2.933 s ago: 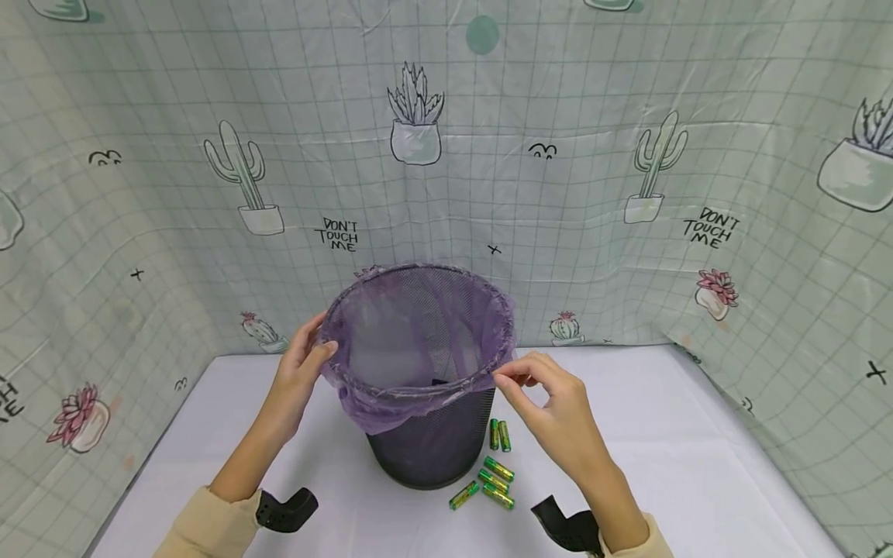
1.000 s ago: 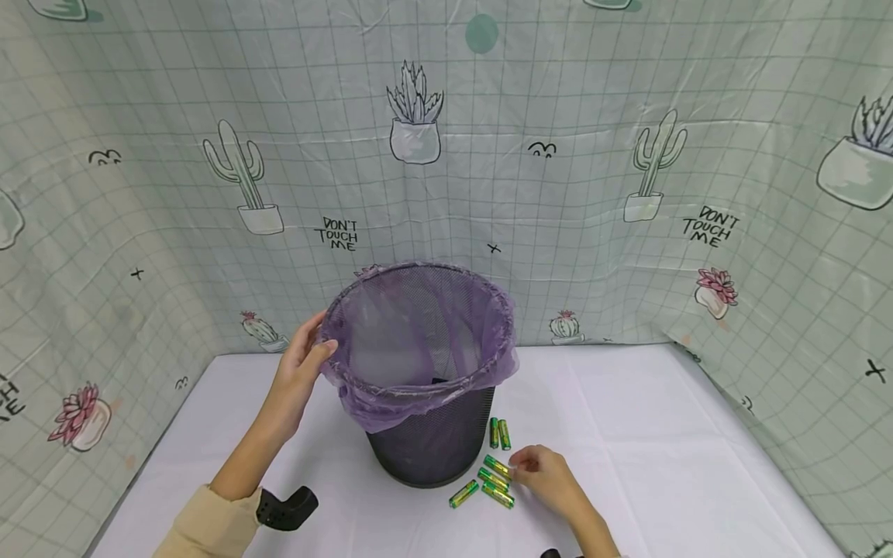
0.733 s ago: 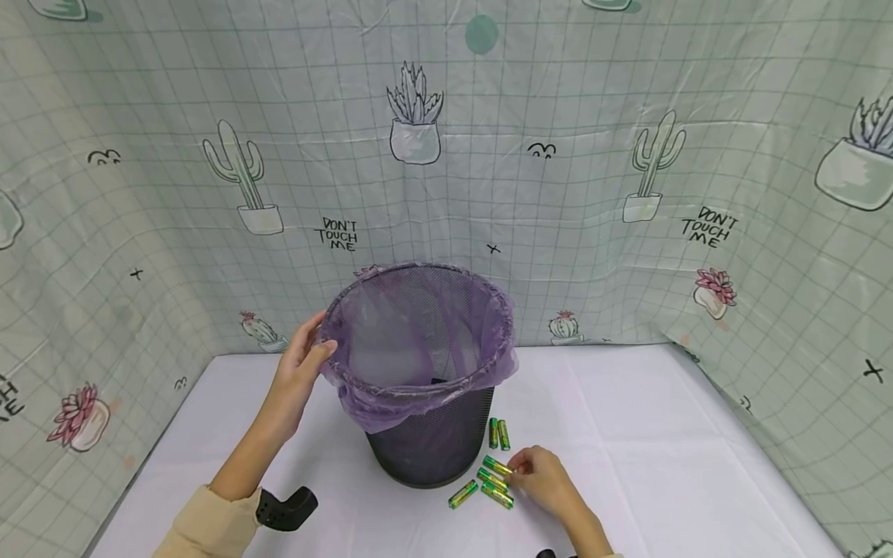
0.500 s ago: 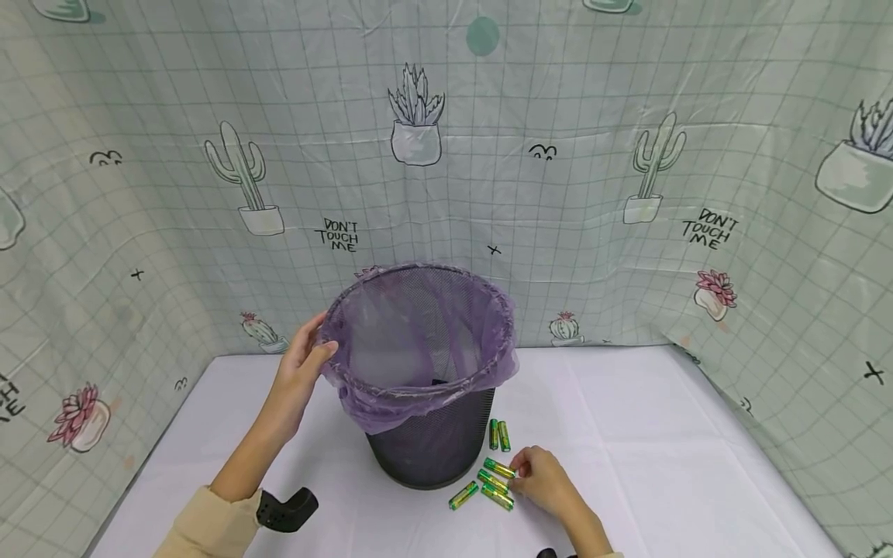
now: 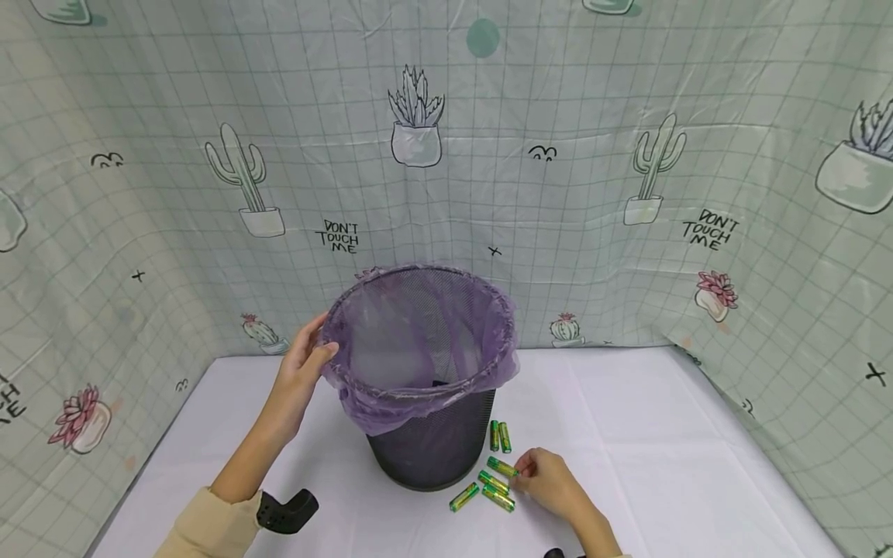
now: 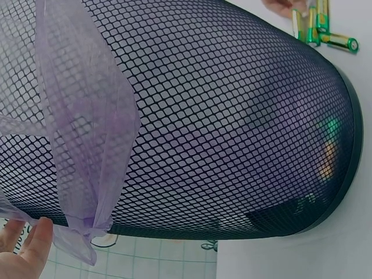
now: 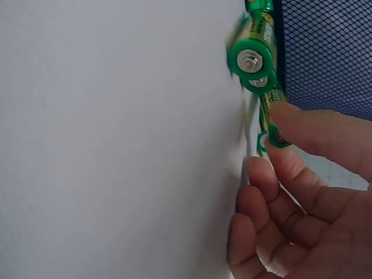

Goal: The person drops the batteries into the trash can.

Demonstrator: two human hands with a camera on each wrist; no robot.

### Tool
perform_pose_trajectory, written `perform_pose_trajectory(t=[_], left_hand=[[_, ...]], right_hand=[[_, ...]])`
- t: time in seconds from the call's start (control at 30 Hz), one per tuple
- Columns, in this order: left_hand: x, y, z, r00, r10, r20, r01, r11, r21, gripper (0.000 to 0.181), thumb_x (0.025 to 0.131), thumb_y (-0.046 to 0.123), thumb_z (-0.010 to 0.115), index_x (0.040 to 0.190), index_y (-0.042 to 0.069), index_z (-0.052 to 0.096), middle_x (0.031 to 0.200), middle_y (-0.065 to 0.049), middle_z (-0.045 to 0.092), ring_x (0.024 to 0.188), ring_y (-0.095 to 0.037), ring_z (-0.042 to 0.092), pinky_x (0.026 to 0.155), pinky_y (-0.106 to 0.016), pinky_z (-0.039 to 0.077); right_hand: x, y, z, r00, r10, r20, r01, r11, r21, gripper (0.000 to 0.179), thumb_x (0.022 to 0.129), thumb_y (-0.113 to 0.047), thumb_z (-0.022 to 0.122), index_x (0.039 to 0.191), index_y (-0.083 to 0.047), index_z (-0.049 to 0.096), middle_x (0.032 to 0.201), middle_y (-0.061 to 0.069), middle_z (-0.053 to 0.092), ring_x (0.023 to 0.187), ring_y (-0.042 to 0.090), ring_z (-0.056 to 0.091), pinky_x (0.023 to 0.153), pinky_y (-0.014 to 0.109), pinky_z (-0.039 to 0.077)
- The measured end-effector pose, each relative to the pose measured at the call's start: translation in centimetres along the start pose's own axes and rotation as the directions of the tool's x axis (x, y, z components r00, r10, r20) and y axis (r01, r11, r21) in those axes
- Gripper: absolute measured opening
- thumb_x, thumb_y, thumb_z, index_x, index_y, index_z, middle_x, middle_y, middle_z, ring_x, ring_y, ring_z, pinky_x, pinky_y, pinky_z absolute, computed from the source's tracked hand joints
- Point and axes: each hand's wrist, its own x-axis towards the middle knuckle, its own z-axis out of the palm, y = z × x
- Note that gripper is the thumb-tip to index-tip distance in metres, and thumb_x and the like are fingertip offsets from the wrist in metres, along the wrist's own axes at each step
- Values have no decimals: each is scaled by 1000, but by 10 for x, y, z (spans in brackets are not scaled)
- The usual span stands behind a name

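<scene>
A black mesh wastebasket (image 5: 432, 449) lined with a purple translucent bag (image 5: 380, 415) stands on the white table. My left hand (image 5: 296, 380) grips its rim from the left, thumb over the bag's folded edge and fingers outside. At the lower right of the basket, my right hand (image 5: 549, 482) pinches the end of a green and gold battery (image 5: 501, 466) between thumb and index finger, low over the table. In the right wrist view the thumb overlaps part of that battery (image 7: 268, 107); the other fingers are curled beneath.
Several more batteries (image 5: 498, 498) lie close by, in front of the right hand, and a pair (image 5: 494, 435) lies beside the basket's wall. A curtain (image 5: 446, 201) printed with cacti surrounds the table (image 5: 628, 434) at the back and sides.
My right hand has let go of the bag's rim at the right and come down to the batteries, where it has nudged one slightly rightward. The left hand has stayed put.
</scene>
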Motion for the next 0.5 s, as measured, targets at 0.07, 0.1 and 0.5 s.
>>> perform_pose_trajectory(t=[0.07, 0.1, 0.5], left_hand=[[0, 0, 0, 1000, 0, -1, 0, 1000, -1, 59, 98, 20, 40, 150, 10, 14, 156, -15, 8, 143, -30, 11, 114, -55, 13], [0, 0, 0, 1000, 0, -1, 0, 1000, -2, 59, 98, 20, 40, 149, 10, 14, 156, -15, 8, 143, -31, 12, 114, -55, 13], [0, 0, 0, 1000, 0, -1, 0, 1000, 1, 58, 98, 20, 40, 150, 10, 14, 156, -14, 8, 143, -30, 11, 114, -56, 13]], right_hand=[[-1, -1, -3, 1000, -5, -15, 5, 1000, 11, 14, 75, -4, 70, 84, 1, 60, 72, 3, 55, 66, 13, 49, 54, 19, 41], [-1, -2, -5, 1000, -7, -26, 8, 1000, 12, 14, 75, -4, 70, 84, 1, 60, 72, 2, 56, 67, 12, 49, 54, 19, 41], [-2, -34, -32, 989, -32, -144, 26, 999, -43, 13, 77, -12, 71, 82, -5, 61, 70, -2, 53, 65, 8, 46, 56, 19, 39]])
